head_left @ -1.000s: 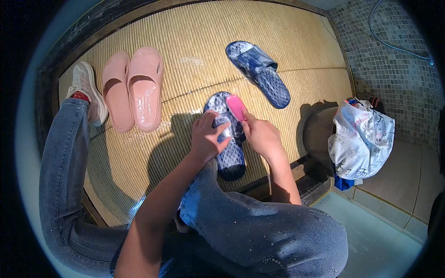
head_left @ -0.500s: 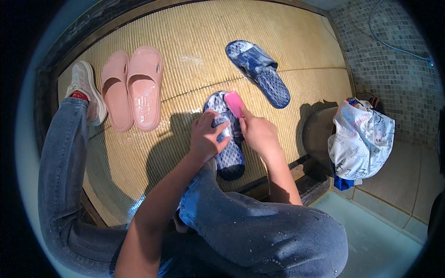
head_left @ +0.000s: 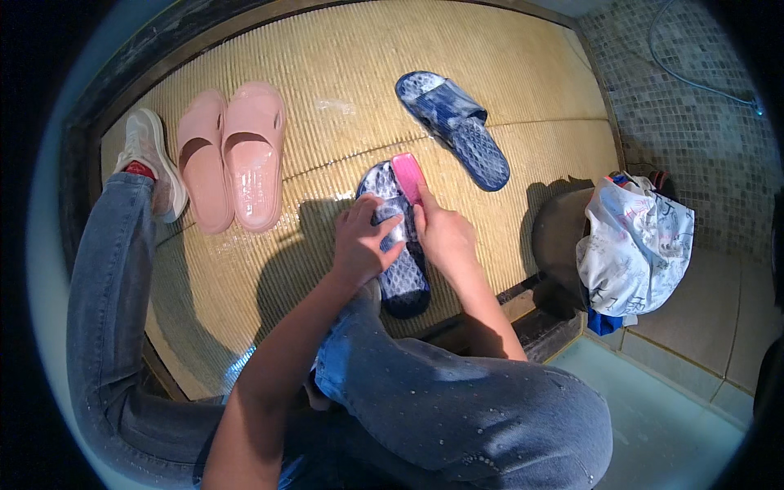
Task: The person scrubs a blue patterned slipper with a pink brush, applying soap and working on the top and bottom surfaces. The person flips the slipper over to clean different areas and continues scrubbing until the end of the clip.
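Note:
My left hand grips the strap area of a soapy blue slide slipper lying on the ribbed yellow mat, with its fingers bent over it. My right hand holds a pink brush on that slipper’s upper right, near the toe. A second blue slipper, also with white lather, lies farther back to the right. A pair of pink slides sits side by side at the left, with wet patches near them.
My sneakered foot rests beside the pink slides. A dark container with piled cloth stands at right by the mosaic wall, where a hose hangs. My bent knee fills the lower middle; a pale wet floor shows beyond it.
My right hand and the pink brush have moved slightly left and toward the slipper’s toe. My left hand stays in about the same place on the slipper.

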